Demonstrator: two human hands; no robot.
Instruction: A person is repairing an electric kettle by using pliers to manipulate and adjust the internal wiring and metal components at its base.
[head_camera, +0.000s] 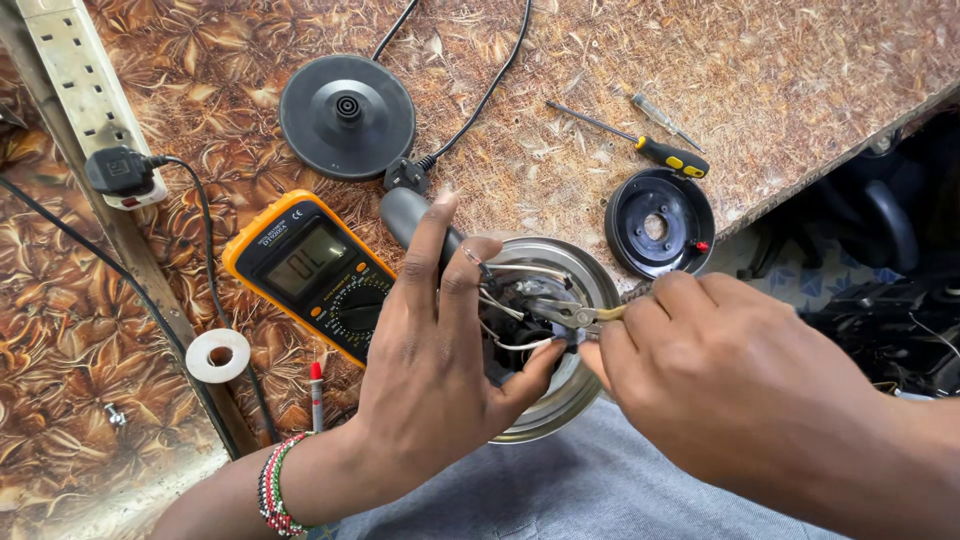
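Two hands over a leaf-patterned worktop (800, 60): left hand (430, 370) clasping upturned kettle (560, 400), right hand (700, 360) gripping pliers (570, 315).

A: Item one, the work surface?
B: Table top (780, 70), covered in a brown sheet with a dried-leaf pattern, worn pale toward the far right edge, which runs diagonally.

A: Item two, the left side?
B: A grey strip (150, 290) runs diagonally down; past it lies a second surface (60, 330) in the same leaf pattern, glossier, catching light near the lower edge.

A: Item three, beyond the table edge on the right?
B: Dark clutter (890, 290) in shadow, hard to make out, over a patch of pale blue-and-white patterned floor (810, 285).

A: Light?
B: Even and soft.
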